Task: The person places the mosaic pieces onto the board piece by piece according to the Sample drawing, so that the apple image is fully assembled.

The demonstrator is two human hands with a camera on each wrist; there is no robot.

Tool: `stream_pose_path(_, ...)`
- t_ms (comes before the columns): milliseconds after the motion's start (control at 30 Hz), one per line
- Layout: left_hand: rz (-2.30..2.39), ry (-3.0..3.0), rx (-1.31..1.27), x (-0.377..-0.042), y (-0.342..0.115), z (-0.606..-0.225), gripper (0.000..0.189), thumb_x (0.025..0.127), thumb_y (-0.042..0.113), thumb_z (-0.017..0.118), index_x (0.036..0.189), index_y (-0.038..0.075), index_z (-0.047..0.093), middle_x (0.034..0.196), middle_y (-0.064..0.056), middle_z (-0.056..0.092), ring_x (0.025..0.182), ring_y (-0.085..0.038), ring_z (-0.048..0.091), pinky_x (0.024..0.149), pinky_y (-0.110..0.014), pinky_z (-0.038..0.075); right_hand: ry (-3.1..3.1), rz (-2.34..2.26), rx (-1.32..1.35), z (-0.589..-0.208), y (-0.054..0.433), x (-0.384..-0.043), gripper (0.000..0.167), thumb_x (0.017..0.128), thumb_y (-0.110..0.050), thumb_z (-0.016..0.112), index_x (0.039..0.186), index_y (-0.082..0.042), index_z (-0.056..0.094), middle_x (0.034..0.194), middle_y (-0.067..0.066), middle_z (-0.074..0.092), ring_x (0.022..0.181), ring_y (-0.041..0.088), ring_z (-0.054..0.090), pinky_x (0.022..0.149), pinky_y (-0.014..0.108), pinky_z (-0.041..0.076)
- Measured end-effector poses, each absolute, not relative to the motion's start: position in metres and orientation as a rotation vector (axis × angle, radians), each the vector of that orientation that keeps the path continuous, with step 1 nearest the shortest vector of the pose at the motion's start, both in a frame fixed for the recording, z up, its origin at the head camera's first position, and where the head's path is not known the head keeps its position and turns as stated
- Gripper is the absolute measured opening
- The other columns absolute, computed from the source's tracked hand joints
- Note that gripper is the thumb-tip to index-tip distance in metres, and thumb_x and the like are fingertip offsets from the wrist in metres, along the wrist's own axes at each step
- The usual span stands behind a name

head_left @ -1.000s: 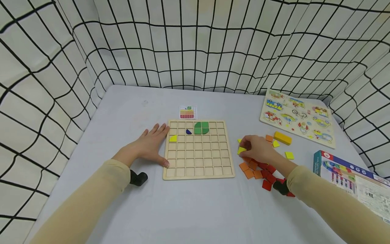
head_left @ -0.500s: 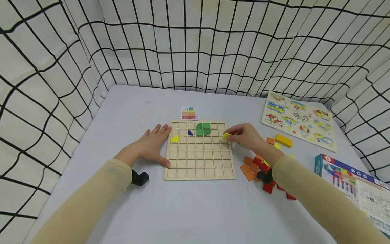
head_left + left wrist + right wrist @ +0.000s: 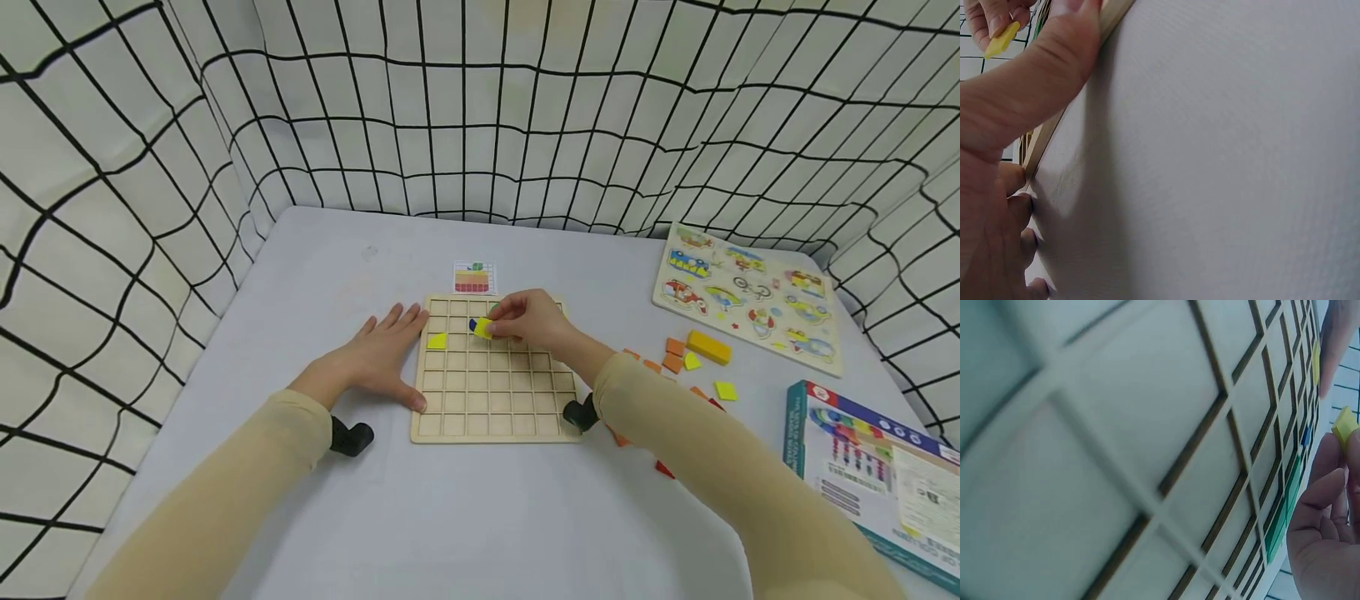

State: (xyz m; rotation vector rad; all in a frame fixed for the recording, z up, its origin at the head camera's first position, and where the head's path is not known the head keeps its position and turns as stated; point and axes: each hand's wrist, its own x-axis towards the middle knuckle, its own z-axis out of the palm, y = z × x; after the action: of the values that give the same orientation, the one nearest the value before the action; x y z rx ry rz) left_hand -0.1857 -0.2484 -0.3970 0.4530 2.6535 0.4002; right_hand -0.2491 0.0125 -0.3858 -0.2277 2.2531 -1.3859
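A person's right hand (image 3: 528, 319) pinches a small, flat yellow tile (image 3: 483, 328) between thumb and fingertips, holding it tilted over a square, light wooden grid board (image 3: 480, 400), close to a dark-blue piece (image 3: 472, 323) in one of the cells. The left hand (image 3: 377, 358) lies with fingers extended and spread along the board's left edge, its thumb resting on the rim, gripping nothing. A second yellow tile (image 3: 437, 341) sits in the leftmost column; green pieces (image 3: 1285, 509), mostly hidden by the right hand in the head view, lie in the grid. Just beyond the board is a small printed card (image 3: 475, 277). To the right are loose orange tiles (image 3: 672, 363), a yellow rectangular block (image 3: 708, 347), a wooden picture puzzle (image 3: 746, 296) and a printed cardboard box (image 3: 862, 467).
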Motion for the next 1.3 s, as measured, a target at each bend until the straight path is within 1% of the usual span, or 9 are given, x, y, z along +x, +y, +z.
stream_pose_path(133,0.405,2.652,0.455,-0.186,-0.249,-0.397,0.141,0.066,0.063,0.088,0.164,0.001,0.007,0.172,-0.020,0.002,0.159,-0.044,-0.003,0.124,-0.070,0.003,2.308,-1.315,-0.253,-0.388,-0.006,-0.250,0.013,0.090,-0.012,0.079,0.101,-0.005,0.078,0.090,0.004,0.072,0.069,0.011,0.057,0.057,0.019,0.048)
stream_pose_path(200,0.410,2.647,0.453,-0.186,-0.249,-0.396,0.141,0.067,0.063,0.088,0.164,0.001,0.007,0.172,-0.020,0.002,0.159,-0.044,-0.004,0.124,-0.070,0.003,2.339,-1.269,-0.271,-0.389,-0.013,-0.249,0.013,0.090,-0.013,0.079,0.101,-0.006,0.079,0.092,0.005,0.075,0.069,0.009,0.061,0.058,0.019,0.049)
stream_pose_path(367,0.418,2.636,0.443,-0.185,-0.248,-0.394,0.140,0.067,0.062,0.089,0.164,0.001,0.007,0.172,-0.020,0.002,0.159,-0.044,-0.004,0.124,-0.070,0.002,2.426,-1.148,-0.324,-0.390,-0.027,-0.246,0.012,0.090,-0.015,0.079,0.100,-0.008,0.081,0.094,0.006,0.079,0.076,0.010,0.069,0.071,0.020,0.054)
stream_pose_path(467,0.418,2.636,0.440,-0.184,-0.248,-0.392,0.140,0.067,0.062,0.089,0.164,0.001,0.008,0.172,-0.020,0.002,0.159,-0.044,-0.004,0.124,-0.070,0.002,2.487,-1.080,-0.365,-0.393,-0.031,-0.246,0.011,0.091,-0.017,0.079,0.098,-0.009,0.081,0.093,0.005,0.079,0.079,0.012,0.068,0.076,0.022,0.054)
stream_pose_path(667,0.420,2.637,0.438,-0.184,-0.248,-0.393,0.140,0.067,0.062,0.089,0.164,0.002,0.008,0.172,-0.020,0.003,0.159,-0.044,-0.004,0.125,-0.069,0.002,2.617,-0.895,-0.484,-0.392,-0.037,-0.242,0.011,0.092,-0.019,0.077,0.096,-0.010,0.082,0.094,0.004,0.079,0.086,0.015,0.064,0.082,0.029,0.055)
stream_pose_path(800,0.424,2.638,0.442,-0.184,-0.248,-0.393,0.140,0.067,0.062,0.089,0.164,0.002,0.008,0.172,-0.019,0.003,0.159,-0.044,-0.004,0.125,-0.069,0.002,2.631,-0.871,-0.516,-0.389,-0.038,-0.239,0.010,0.093,-0.017,0.077,0.096,-0.009,0.081,0.094,0.004,0.079,0.087,0.015,0.065,0.082,0.030,0.056)
stream_pose_path(1100,0.417,2.643,0.448,-0.185,-0.248,-0.394,0.140,0.066,0.062,0.089,0.164,0.002,0.008,0.172,-0.019,0.003,0.159,-0.044,-0.004,0.125,-0.069,0.003,2.636,-0.901,-0.538,-0.391,-0.039,-0.237,0.009,0.093,-0.015,0.077,0.095,-0.007,0.081,0.093,0.005,0.078,0.082,0.014,0.065,0.075,0.026,0.055)
stream_pose_path(1300,0.418,2.645,0.447,-0.186,-0.248,-0.395,0.141,0.066,0.063,0.089,0.164,0.001,0.007,0.172,-0.020,0.002,0.159,-0.044,-0.003,0.124,-0.070,0.002,2.598,-0.984,-0.455,-0.388,-0.027,-0.241,0.011,0.092,-0.019,0.078,0.098,-0.009,0.081,0.096,0.004,0.077,0.085,0.015,0.064,0.075,0.025,0.053)
